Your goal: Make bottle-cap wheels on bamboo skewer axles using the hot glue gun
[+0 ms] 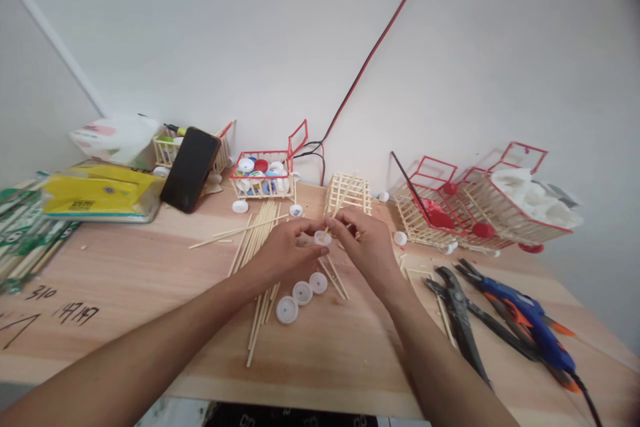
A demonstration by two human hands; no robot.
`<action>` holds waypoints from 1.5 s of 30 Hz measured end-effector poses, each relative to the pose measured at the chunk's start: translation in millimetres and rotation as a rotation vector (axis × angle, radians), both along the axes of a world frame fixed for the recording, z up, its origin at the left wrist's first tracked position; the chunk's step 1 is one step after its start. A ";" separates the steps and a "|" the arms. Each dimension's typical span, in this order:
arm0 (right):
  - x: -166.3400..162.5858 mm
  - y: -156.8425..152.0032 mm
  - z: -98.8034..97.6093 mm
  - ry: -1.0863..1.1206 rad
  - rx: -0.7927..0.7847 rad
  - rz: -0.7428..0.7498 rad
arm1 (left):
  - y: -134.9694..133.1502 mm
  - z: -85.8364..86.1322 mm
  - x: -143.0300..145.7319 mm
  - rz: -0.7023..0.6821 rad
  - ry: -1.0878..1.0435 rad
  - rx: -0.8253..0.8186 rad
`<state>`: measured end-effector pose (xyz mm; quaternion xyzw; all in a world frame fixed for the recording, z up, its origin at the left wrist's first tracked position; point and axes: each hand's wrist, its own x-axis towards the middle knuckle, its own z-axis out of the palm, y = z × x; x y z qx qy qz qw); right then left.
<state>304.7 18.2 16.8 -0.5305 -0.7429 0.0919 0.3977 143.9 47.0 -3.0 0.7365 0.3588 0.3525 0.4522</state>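
A white bottle cap (pixel 323 238) is pinched between the thumb and fingers of my left hand (pixel 290 247). My right hand (pixel 363 243) grips a thin wooden stick (pixel 342 200), its lower end at the cap; whether it passes into the cap I cannot tell. Below my hands, three more bottle caps (pixel 302 293) lie in a slanting row on the wooden table (pixel 340 360). Under my left wrist runs a loose bundle of wooden sticks (pixel 257 233). Just behind my hands stands a small unpainted stick basket (pixel 349 192).
Along the wall stand little stick carts, one (pixel 263 177) filled with caps, others (pixel 433 213) at the right. Pliers (pixel 460 320) and a blue glue gun (pixel 535 320) lie at the right. A phone (pixel 190 170) and a yellow packet (pixel 100 192) sit at the left.
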 end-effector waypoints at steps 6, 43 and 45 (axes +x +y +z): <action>0.8 0.0 -1.5 -0.006 -0.003 0.002 | 0.4 -1.4 0.6 0.006 0.001 -0.010; 2.6 0.4 -0.5 -0.007 0.004 -0.001 | 9.0 -11.3 -3.4 0.111 -0.046 0.041; 2.5 -0.1 -0.5 -0.001 -0.005 0.002 | 9.9 -11.5 -4.6 0.135 -0.065 0.048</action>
